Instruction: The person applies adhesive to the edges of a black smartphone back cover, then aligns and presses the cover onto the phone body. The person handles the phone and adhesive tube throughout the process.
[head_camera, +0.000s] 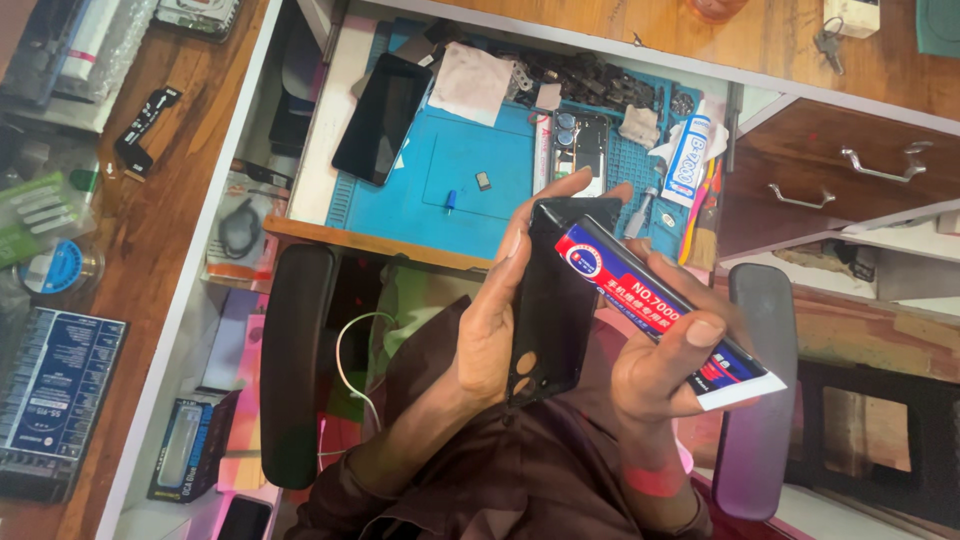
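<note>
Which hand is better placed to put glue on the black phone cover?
Probably the right hand: it grips the glue tube, tip toward the black phone cover. The left hand is occupied holding that cover.

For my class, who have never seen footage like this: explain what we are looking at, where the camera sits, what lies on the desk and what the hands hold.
There is one picture, from a camera worn on a person's head, looking down at their own bare hands; no machine is involved. The left hand grips a black phone back cover by its edge. The right hand holds a glue tube, red, blue and white, its tip at the cover's top. Beyond lies a blue work mat with a dark phone, an opened phone, a second glue tube and small parts. Wooden drawers stand to the right.
</note>
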